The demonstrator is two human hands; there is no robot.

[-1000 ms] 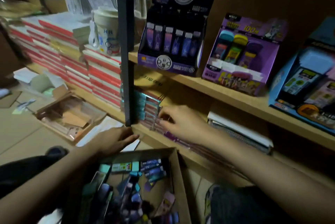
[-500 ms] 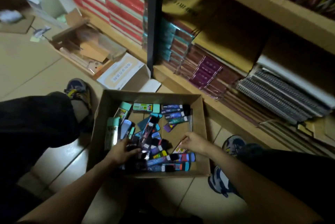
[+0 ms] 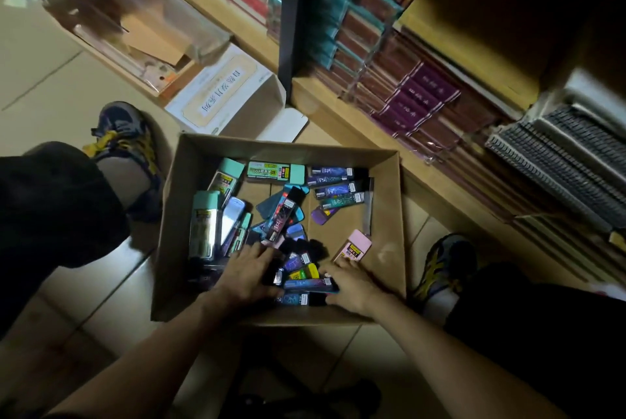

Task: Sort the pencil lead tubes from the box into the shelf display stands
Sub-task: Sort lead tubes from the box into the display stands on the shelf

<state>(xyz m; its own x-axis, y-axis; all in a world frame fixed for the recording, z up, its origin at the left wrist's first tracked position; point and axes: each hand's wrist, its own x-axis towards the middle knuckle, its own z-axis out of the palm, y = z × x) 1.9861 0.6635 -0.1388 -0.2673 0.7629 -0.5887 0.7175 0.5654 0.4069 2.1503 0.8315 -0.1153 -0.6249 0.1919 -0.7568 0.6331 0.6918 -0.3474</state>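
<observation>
An open cardboard box (image 3: 389, 232) sits on the floor between my feet. It holds several loose pencil lead tubes: teal-capped ones (image 3: 276, 172) at the back, dark blue ones (image 3: 333, 190) at the back right, and a pink one (image 3: 354, 246). My left hand (image 3: 249, 273) lies with spread fingers on the black-capped tubes at the front. My right hand (image 3: 352, 286) rests beside it, its fingertips touching the pink tube and a dark blue tube (image 3: 310, 284) lying between the hands. Neither hand lifts a tube. The display stands are out of view.
A wooden shelf with stacked notebooks (image 3: 416, 93) and spiral pads (image 3: 559, 164) runs behind the box, next to a black post (image 3: 291, 12). A white carton (image 3: 223, 93) and an open tray (image 3: 135, 29) lie at the back left. My shoes (image 3: 125, 134) (image 3: 443, 259) flank the box.
The view has dropped from the shelf to the box. My right hand left the lower shelf, and both hands went into the box and drew together at its front.
</observation>
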